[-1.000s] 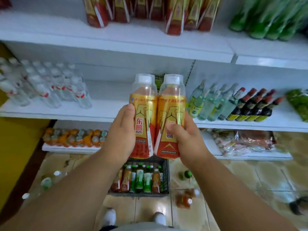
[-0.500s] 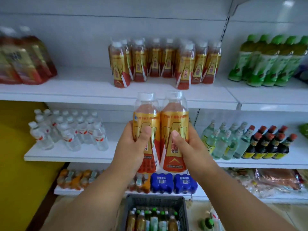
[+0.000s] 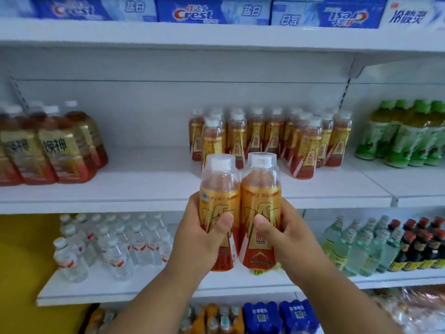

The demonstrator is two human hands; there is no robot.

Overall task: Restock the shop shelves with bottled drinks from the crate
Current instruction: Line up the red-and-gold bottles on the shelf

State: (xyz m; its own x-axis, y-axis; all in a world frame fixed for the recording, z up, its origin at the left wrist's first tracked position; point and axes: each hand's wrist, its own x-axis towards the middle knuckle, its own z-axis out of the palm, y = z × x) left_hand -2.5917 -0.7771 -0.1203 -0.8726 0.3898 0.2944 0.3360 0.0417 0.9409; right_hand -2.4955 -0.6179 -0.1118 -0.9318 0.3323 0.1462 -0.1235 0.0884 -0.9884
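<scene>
Fingers of the left hand and right hand are wrapping mid-label around one orange bottle and its twin, carried upright, touching, before the shelf's front edge. Full, stiff, slick-sleeved, they are probably weighing moderately; label-height holds are suiting them. Matching bottles are crowding the shelf's back right.

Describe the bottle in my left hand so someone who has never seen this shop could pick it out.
Start at the white middle shelf with the cluster of gold-and-red bottles. In front of it two hands hold matching bottles side by side. Yours is the left-hand bottle, gripped by the left hand; it alone shows a small blue-and-white emblem near the label's top.
</scene>
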